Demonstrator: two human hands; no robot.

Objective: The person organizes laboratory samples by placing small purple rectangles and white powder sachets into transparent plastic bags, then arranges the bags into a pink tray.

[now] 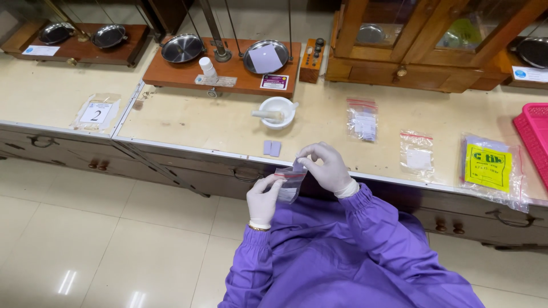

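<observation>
Both hands gloved: thin white disposable gloves, snug fit, slight wrinkling at the knuckles and fingers. Left hand (264,201) glove ends at the wrist, with a narrow gold-coloured band showing between glove edge and cuff. Right hand (330,167) glove has its edge rolled into a thicker white ring at the wrist. Sleeves are purple, long, loose-cut woven fabric with a light sheen. Cuffs are elasticated and gathered, fabric puckering into small pleats just above each wrist. Sleeves billow out from the cuffs with soft folds along the forearms. Same purple fabric covers the torso and lap area, creased in broad folds. No markings or prints visible on the gown.
</observation>
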